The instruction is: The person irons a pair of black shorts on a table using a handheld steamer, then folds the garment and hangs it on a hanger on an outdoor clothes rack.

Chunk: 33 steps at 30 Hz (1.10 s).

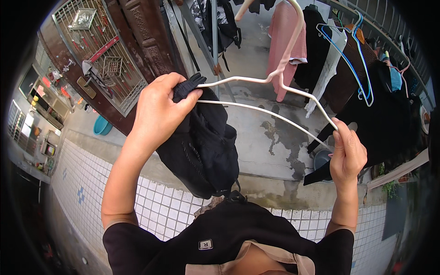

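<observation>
A white clothes hanger (233, 79) spans the space between my two hands, its hook pointing away from me. My left hand (158, 107) is closed round the gathered top edge of a black garment (197, 146), which hangs down below it in folds. The hanger's left end runs into the bunched cloth under my left thumb, where its tip is hidden. At the other end, my right hand (348, 153) pinches the hanger's right corner between thumb and fingers. No cloth lies on the hanger's middle or right part.
A pink shirt (286, 46), dark clothes and blue hangers (348, 59) hang on the far right. A black-and-white backpack (217, 23) hangs at the back near a metal post (214, 36). To the left stand an ornate brown door (151, 41) and a teal basin (102, 125). White tiles (151, 201) lie below.
</observation>
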Available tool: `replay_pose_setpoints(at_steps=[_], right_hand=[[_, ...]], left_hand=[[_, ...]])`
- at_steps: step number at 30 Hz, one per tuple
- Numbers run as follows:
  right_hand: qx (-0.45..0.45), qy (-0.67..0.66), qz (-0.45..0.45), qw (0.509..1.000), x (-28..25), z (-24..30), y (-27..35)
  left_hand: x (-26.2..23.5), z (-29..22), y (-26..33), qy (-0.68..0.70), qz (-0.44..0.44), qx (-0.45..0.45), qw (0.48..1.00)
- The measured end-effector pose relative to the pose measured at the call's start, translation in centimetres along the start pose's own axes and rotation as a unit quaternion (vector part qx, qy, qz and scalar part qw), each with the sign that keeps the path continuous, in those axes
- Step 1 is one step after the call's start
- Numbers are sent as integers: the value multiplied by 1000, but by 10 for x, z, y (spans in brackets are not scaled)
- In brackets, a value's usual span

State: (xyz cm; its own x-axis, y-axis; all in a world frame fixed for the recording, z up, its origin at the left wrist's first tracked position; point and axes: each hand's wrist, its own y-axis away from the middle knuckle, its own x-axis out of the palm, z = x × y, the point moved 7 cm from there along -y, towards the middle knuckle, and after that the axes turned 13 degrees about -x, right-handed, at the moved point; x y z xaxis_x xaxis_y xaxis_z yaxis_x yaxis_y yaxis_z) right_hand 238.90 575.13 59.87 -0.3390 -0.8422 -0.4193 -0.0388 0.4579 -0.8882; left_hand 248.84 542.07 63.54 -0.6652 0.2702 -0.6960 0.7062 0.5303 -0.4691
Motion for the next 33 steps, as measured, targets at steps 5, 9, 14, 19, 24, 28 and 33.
replay_pose_setpoints(at_steps=[5, 9, 14, 19, 24, 28, 33], right_hand=[[-64, 108, -134, 983, -9, 22, -2], [-125, -190, -21, 974, 35, 61, 9], [94, -536, 104, 832, 161, 33, 4], [107, -466, 420, 771, 207, 31, 52], [-5, -220, 427, 877, 134, -6, 45], [-70, -73, 291, 951, 69, -25, 11], [-97, -33, 279, 955, 38, -37, -4]], left_hand=[[-6, -22, 6, -124, -135, 126, 975], [-16, -39, 9, -102, -170, 166, 966], [-21, -46, 11, -61, -126, 196, 970], [-28, -37, 2, -12, -140, 182, 973], [-34, 32, -18, -116, -132, 118, 977], [-15, 70, -24, -191, -104, 104, 971], [15, 74, -30, -196, -101, 140, 965]])
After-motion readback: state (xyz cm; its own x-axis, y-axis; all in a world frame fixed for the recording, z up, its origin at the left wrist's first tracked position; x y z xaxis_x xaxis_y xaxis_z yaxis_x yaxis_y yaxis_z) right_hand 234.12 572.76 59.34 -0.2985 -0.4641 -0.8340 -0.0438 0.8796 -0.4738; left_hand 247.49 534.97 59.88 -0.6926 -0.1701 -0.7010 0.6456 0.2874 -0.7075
